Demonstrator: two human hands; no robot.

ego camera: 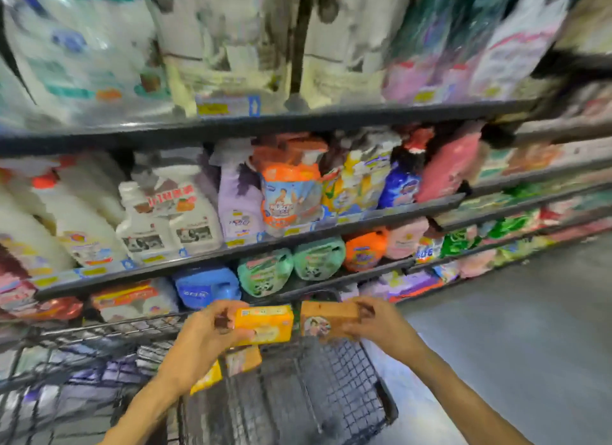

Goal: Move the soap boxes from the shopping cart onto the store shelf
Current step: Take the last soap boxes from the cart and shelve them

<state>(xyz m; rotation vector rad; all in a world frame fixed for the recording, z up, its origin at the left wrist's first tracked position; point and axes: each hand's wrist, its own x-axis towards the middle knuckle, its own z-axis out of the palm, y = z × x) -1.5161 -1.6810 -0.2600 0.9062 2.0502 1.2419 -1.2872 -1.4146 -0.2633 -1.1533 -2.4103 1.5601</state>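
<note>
My left hand [205, 338] grips a yellow soap box [265, 324] by its left end, held above the shopping cart [347, 372]. My right hand [381, 328] grips an orange-brown soap box [326, 317] by its right end, just right of the yellow one. Both boxes hover over the cart's far rim, in front of the lower store shelf [298, 290]. Two more soap boxes lie in the cart below my left hand: a yellow one [207, 378] and an orange one [243, 360]. The picture is blurred.
The shelves hold detergent bottles [172, 213], refill pouches [291, 193] and green jugs [291, 269]. Large white packs [231, 40] fill the top shelf. Purple packs [82, 378] lie in the cart's left part. Grey aisle floor [530, 328] stretches to the right.
</note>
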